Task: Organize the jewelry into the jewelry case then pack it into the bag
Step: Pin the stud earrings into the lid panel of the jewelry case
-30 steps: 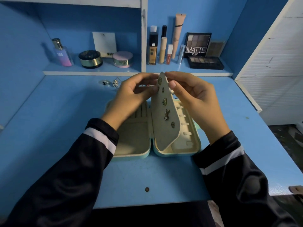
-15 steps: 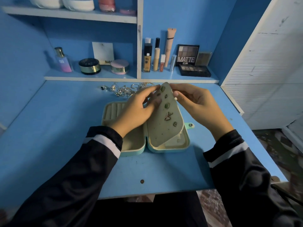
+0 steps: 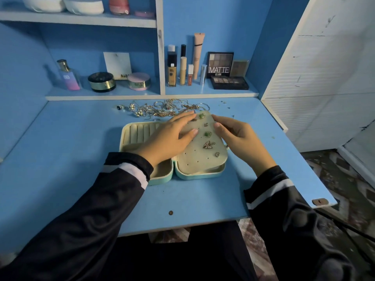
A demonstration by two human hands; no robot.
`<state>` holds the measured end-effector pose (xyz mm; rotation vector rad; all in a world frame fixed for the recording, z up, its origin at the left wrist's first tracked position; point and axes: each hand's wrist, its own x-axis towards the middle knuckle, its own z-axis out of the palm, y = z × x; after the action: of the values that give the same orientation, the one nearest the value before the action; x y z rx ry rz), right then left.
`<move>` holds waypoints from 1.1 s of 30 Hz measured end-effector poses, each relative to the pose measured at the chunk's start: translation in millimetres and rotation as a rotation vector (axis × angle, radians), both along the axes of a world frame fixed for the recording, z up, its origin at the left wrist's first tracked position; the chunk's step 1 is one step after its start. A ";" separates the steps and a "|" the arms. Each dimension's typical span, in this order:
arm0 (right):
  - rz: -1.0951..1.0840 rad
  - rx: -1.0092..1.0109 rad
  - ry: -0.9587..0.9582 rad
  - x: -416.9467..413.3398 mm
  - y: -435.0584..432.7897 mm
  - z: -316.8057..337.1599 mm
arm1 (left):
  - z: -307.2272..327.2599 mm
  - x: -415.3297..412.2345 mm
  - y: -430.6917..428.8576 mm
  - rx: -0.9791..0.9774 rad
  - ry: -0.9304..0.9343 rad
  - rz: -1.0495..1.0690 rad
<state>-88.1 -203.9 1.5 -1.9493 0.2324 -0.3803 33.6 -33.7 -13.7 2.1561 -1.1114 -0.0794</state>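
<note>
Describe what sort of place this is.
Probably a home vanity desk: blue shelves hold a black MATTE eyeshadow palette and a pink perfume bottle; loose metal jewelry lies on the blue desktop.

free: desk left of case | blocked: jewelry pile behind

Mint jewelry case, blue desk

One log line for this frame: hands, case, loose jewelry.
left hand: flat on earring panel | right hand: touches panel's right edge | jewelry case: open on desk | loose jewelry: heaped behind case
</note>
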 end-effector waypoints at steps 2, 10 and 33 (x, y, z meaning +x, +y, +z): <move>-0.040 -0.088 0.020 1.9 0.5 -7.0 | 0.6 -1.0 0.1 0.064 -0.032 0.007; -0.132 -0.375 0.029 2.5 10.8 -23.8 | 5.3 -6.3 -0.1 0.195 -0.105 -0.001; -0.306 -0.605 0.042 35.2 -87.6 -35.8 | 31.5 39.9 -65.7 0.301 -0.118 -0.193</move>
<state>-52.9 -291.5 -34.3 -2.5237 0.4899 -0.6683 73.5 -99.4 17.8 2.3329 -1.4524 -0.2217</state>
